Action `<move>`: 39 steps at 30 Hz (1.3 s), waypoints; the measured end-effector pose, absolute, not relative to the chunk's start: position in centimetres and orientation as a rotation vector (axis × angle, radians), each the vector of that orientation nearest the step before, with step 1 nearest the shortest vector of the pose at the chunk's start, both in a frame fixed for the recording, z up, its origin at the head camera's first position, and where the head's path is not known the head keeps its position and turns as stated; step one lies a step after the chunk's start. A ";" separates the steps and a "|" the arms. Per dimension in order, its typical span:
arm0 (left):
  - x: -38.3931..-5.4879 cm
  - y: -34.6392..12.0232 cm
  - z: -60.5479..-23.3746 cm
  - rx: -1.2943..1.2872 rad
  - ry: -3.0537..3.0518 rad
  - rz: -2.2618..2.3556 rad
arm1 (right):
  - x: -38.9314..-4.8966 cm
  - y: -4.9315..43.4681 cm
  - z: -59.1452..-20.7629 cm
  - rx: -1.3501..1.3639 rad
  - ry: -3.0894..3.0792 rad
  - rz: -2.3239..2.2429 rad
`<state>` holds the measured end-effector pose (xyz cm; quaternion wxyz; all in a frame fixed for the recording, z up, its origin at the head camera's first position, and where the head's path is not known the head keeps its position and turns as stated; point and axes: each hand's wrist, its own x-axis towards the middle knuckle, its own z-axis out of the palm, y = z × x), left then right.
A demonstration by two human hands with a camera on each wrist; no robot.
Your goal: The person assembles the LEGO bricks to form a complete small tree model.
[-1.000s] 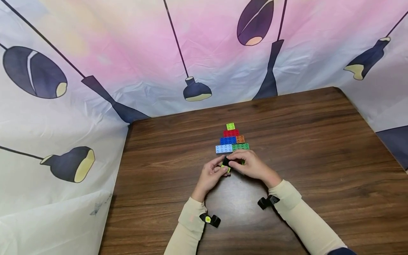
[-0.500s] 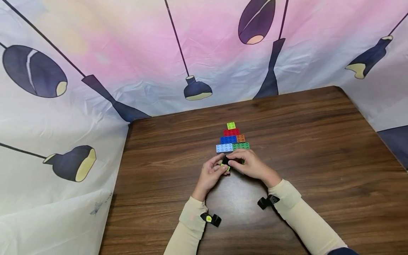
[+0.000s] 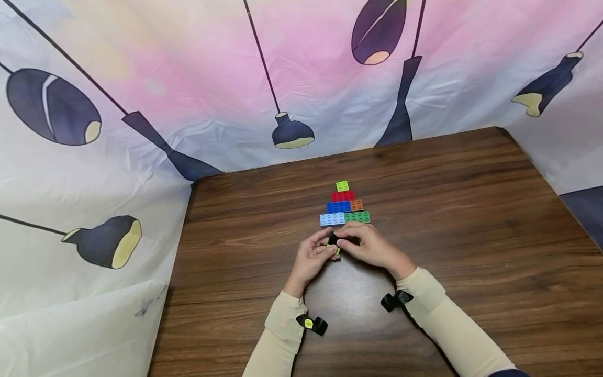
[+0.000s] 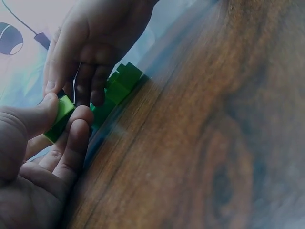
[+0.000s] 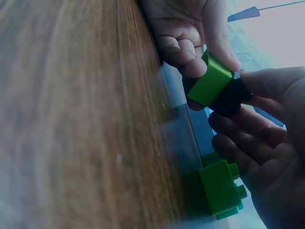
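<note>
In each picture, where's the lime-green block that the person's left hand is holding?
Head: slightly below and right of the middle; the lime-green block is pinched by the left hand, mostly hidden.
Left wrist: left side, near mid-height, the block.
Right wrist: right of centre, above the middle, the block.
Shared landmark: the brown table, right in the left wrist view, left in the right wrist view.

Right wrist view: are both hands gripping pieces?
Yes: the left hand pinches the lime brick while the right hand holds the black block against it.
</note>
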<state>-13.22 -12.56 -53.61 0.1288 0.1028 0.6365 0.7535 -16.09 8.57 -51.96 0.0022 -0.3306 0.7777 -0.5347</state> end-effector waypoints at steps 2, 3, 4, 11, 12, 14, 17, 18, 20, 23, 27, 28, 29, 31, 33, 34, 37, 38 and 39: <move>-13.3 -12.4 -53.6 0.304 1.855 2.190 | -16.2 8.8 -51.9 -1.037 2.440 -1.683; -13.4 -12.3 -53.5 0.306 1.859 2.186 | -16.2 8.9 -51.8 -1.040 2.444 -1.686; -13.4 -12.2 -53.5 0.307 1.872 2.176 | -16.2 8.9 -51.8 -1.037 2.447 -1.687; -13.1 -12.4 -53.4 0.261 1.962 2.089 | -16.1 8.8 -52.0 -1.033 2.437 -1.664; -13.2 -12.3 -53.4 0.260 1.963 2.087 | -16.2 8.9 -52.0 -1.036 2.441 -1.659; -13.0 -12.5 -53.4 0.250 1.970 2.080 | -16.1 8.8 -52.2 -1.034 2.445 -1.662; -13.0 -12.5 -53.5 0.268 1.972 2.070 | -16.0 8.7 -52.4 -1.023 2.447 -1.682; -13.0 -12.5 -53.5 0.279 1.972 2.067 | -16.0 8.8 -52.4 -1.019 2.446 -1.689; -13.1 -12.4 -53.5 0.300 1.970 2.065 | -16.1 8.9 -52.5 -1.017 2.444 -1.693; -13.2 -12.4 -53.6 0.321 1.957 2.078 | -16.2 9.0 -52.4 -1.025 2.433 -1.685; -13.1 -12.5 -53.6 0.329 1.914 2.091 | -16.3 8.8 -52.2 -1.051 2.414 -1.677; -13.1 -12.5 -53.6 0.331 1.900 2.092 | -16.3 8.8 -52.2 -1.057 2.411 -1.678; -13.2 -12.5 -53.6 0.333 1.890 2.090 | -16.4 8.7 -52.2 -1.063 2.409 -1.681; -13.2 -12.5 -53.6 0.332 1.873 2.089 | -16.4 8.7 -52.1 -1.069 2.410 -1.686; -13.2 -12.5 -53.6 0.327 1.867 2.088 | -16.4 8.7 -52.0 -1.070 2.423 -1.688; -13.3 -12.5 -53.6 0.323 1.866 2.087 | -16.4 8.8 -51.9 -1.067 2.435 -1.688; -13.3 -12.4 -53.4 0.296 1.856 2.091 | -16.5 9.1 -51.5 -1.043 2.508 -1.692; -13.3 -12.3 -53.4 0.288 1.851 2.095 | -16.5 9.3 -51.4 -1.031 2.543 -1.687; -13.3 -12.3 -53.4 0.281 1.847 2.098 | -16.6 9.5 -51.2 -1.019 2.577 -1.685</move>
